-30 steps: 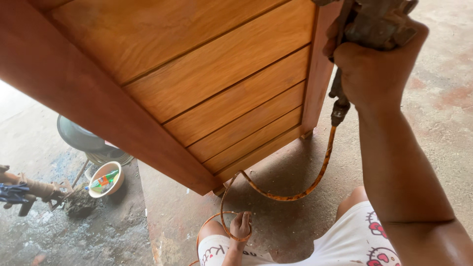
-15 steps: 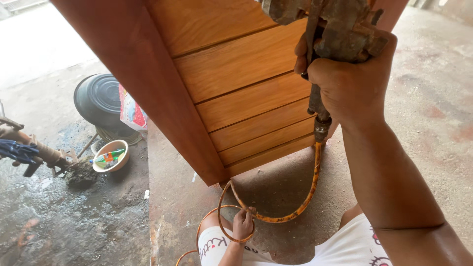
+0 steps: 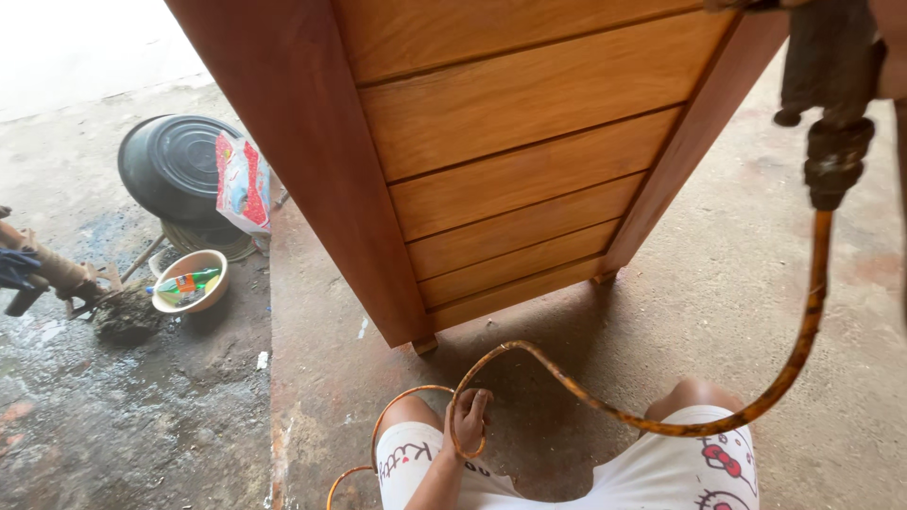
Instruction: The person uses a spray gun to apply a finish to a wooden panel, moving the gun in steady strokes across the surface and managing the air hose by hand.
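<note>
A tall wooden cabinet (image 3: 529, 161) with reddish posts and horizontal orange slats stands on the concrete floor in front of me. My right hand (image 3: 894, 57) shows only as a sliver at the top right corner, gripping a grimy spray gun (image 3: 831, 85) held beside the cabinet's right post. A stained orange hose (image 3: 803, 331) drops from the gun and curves low across my knees. My left hand (image 3: 468, 420) rests on my left knee with its fingers closed around a loop of that hose.
At the left stand a black upturned basin (image 3: 175, 165) with a colourful bag (image 3: 243, 184) leaning on it, and a small bowl (image 3: 189, 280) of bits. A rusty tool (image 3: 38, 269) lies on wet, dirty concrete at the far left.
The spray gun and my right hand have shifted up and to the right, so the hand is almost out of view. My left hand keeps hold of the hose loop.
</note>
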